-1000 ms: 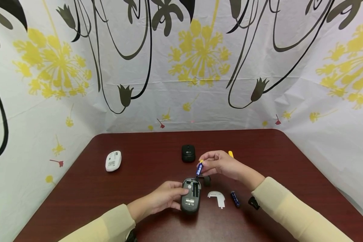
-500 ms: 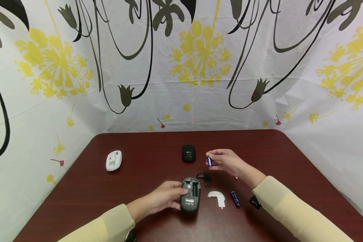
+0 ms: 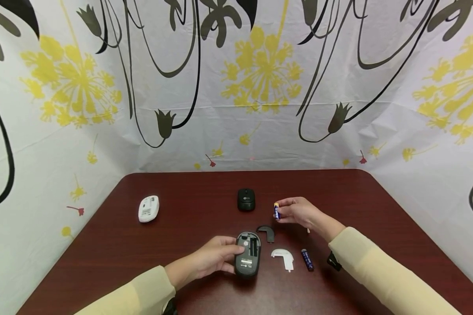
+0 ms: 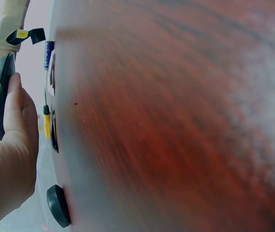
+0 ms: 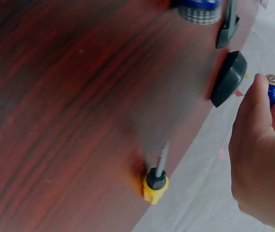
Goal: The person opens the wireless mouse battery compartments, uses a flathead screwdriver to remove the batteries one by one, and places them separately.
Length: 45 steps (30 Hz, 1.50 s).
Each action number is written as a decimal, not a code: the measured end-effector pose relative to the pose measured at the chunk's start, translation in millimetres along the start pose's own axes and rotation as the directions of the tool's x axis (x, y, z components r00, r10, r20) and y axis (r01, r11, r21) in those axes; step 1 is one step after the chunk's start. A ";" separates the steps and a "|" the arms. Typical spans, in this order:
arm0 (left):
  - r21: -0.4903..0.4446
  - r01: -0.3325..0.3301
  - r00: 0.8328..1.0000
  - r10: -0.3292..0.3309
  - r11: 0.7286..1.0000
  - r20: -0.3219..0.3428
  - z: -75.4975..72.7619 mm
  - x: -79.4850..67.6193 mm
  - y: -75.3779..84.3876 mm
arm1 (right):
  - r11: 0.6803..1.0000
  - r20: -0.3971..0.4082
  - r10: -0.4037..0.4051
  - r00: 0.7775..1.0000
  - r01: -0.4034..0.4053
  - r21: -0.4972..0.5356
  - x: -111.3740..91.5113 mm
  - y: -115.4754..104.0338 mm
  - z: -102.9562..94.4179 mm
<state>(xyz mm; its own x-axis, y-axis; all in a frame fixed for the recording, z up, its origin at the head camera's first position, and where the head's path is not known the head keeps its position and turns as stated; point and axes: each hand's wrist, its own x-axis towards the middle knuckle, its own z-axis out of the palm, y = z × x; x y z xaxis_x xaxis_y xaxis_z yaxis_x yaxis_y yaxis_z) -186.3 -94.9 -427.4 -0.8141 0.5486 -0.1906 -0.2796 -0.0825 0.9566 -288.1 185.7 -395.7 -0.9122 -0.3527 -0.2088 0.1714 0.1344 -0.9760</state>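
In the head view my left hand point(image 3: 217, 255) grips a dark computer mouse point(image 3: 247, 261), its underside facing up and the battery compartment uncovered. The left wrist view catches this mouse point(image 4: 1, 94) edge-on, raised off the table. My right hand point(image 3: 299, 212) pinches a blue AA-type battery point(image 3: 277, 211) between thumb and fingers, near upright with its gold end up, beyond and right of the mouse. A black cover point(image 3: 269, 233) and a white cover point(image 3: 285, 257) lie on the table between the hands. Right of the white cover is a second blue battery point(image 3: 307, 260).
A black mouse point(image 3: 246, 199) sits farther back on the table, wheel side up. At the left a white mouse point(image 3: 148, 208) lies upside down. A yellow-handled screwdriver point(image 5: 157, 186) shows in the right wrist view. Patterned cloth point(image 3: 260, 140) hangs behind the reddish-brown table point(image 3: 189, 188).
My right hand has carried the battery rightward, away from the held mouse, and turned it more upright. The black cover is now uncovered to view. My left hand has stayed put with the mouse.
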 end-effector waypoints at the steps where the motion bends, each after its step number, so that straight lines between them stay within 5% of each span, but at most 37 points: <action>1: 0.001 -0.001 1.000 0.001 1.000 0.000 0.1 -0.1 0.0 | 1.000 -0.009 0.008 1.000 -0.008 -0.007 0.7 1.3 -0.6; 16: 0.002 0.005 1.000 -0.005 1.000 0.012 0.6 -0.1 -0.8 | 0.986 -0.158 0.082 0.984 -0.104 -0.133 10.6 15.8 4.5; 45: 0.065 0.050 0.998 -0.047 0.997 -0.049 0.2 1.2 -2.7 | 0.946 -0.211 0.029 0.977 -0.095 -0.310 8.1 15.2 16.6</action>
<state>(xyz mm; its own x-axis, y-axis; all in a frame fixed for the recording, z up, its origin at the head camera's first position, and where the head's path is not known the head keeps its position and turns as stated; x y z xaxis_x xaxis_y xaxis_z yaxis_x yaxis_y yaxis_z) -186.4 -93.9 -430.2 -0.8241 0.5103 -0.2460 -0.2862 -0.0002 0.9582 -286.8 169.5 -413.3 -0.9648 -0.1454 -0.2191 0.1334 0.4473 -0.8844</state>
